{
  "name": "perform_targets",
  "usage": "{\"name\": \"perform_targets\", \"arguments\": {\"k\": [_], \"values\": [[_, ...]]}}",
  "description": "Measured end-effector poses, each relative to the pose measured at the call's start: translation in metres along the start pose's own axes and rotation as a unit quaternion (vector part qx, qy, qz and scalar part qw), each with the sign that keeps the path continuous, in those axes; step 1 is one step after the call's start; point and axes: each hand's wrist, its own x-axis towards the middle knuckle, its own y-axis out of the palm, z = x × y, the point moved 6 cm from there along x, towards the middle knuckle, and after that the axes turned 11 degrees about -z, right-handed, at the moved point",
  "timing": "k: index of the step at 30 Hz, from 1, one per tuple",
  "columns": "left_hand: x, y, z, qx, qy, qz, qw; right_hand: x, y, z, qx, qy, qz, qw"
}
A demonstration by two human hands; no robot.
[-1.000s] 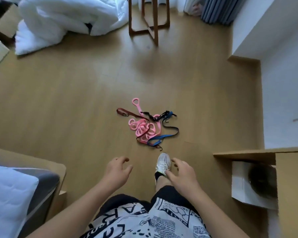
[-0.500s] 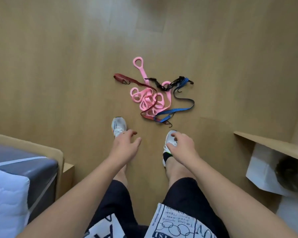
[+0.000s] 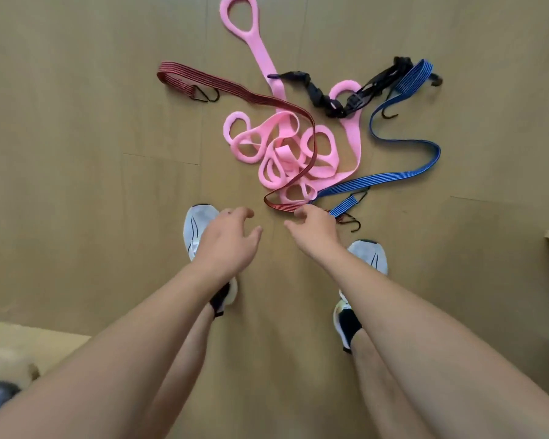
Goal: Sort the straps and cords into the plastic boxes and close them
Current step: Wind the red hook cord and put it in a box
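Head view, scene: tangle of straps and cords on the wooden floor (image 3: 76,153), just ahead of the person's shoes.
Pile: pink loop strap (image 3: 282,150) in the middle; red bungee cord (image 3: 235,87) laid across it; blue bungee cord (image 3: 403,172) on the right side; black buckle strap (image 3: 336,96) at the far side.
Left hand (image 3: 232,239): above the floor, short of the pile; grip spread, fingers loosely curled, holding nothing.
Right hand (image 3: 314,229): at the near end of the red bungee cord, beside the blue one's hook; grip spread, not pinching; contact cannot be told.
Step (judged): opening reach, first pick-up; nothing sorted yet.
Next move calls for: closing on one cord end and drawing it free, since red threads through the pink loops.
Containers: no plastic boxes in view; contents cannot be told.
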Motion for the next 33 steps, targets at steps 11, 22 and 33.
{"name": "perform_targets", "arguments": {"k": [11,22,33], "values": [[0.046,0.028,0.046,0.01,0.037,0.012,0.999,0.084,0.028,0.009,0.289,0.201,-0.174,0.92],[-0.039,-0.032,-0.023,-0.04,0.16,0.042,0.985,-0.098,-0.027,0.044,0.184,-0.017,-0.029,0.982],[-0.227,-0.251,-0.146,-0.109,0.32,0.07,0.939,-0.339,-0.247,0.126,0.334,-0.084,-0.087,0.935]]}}
